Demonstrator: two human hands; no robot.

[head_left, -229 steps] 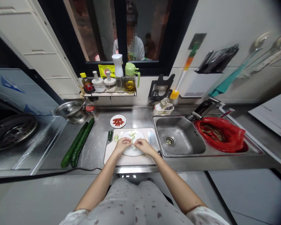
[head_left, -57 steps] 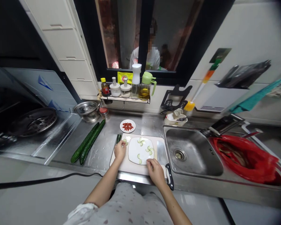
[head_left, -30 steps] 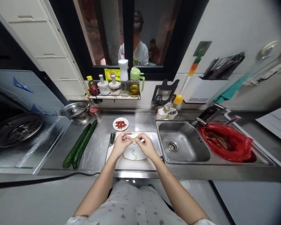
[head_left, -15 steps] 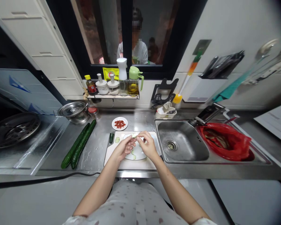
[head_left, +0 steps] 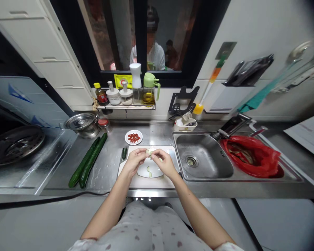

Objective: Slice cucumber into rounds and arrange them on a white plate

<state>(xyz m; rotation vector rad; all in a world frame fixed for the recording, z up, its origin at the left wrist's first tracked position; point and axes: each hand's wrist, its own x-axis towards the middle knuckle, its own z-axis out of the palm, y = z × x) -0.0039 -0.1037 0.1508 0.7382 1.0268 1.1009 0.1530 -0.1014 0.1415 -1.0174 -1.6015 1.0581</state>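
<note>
A pale cucumber slice (head_left: 148, 152) is pinched between my left hand (head_left: 134, 161) and my right hand (head_left: 163, 161), fingertips meeting over a white plate (head_left: 142, 174). Both hands are closed on it. On the plate lie thin cucumber slices (head_left: 149, 172) in a curved, S-like arrangement; my fingers cover its far part. The plate rests on a light cutting board (head_left: 138, 183). Short dark green cucumber pieces (head_left: 124, 153) sit at the board's far left corner. Behind the board stands a small white dish (head_left: 133, 137) of chopped red pieces.
Two whole cucumbers (head_left: 87, 162) lie on the counter to the left, near a lidded steel pot (head_left: 83, 124). A steel sink (head_left: 204, 157) is at the right, with a red plastic bag (head_left: 253, 157) beyond it. Seasoning containers line a wall shelf (head_left: 127, 107).
My left hand has turned inward, its spread fingers now closing on the cucumber slice. The slice now shows its pale face between both hands. My right hand has shifted slightly.
</note>
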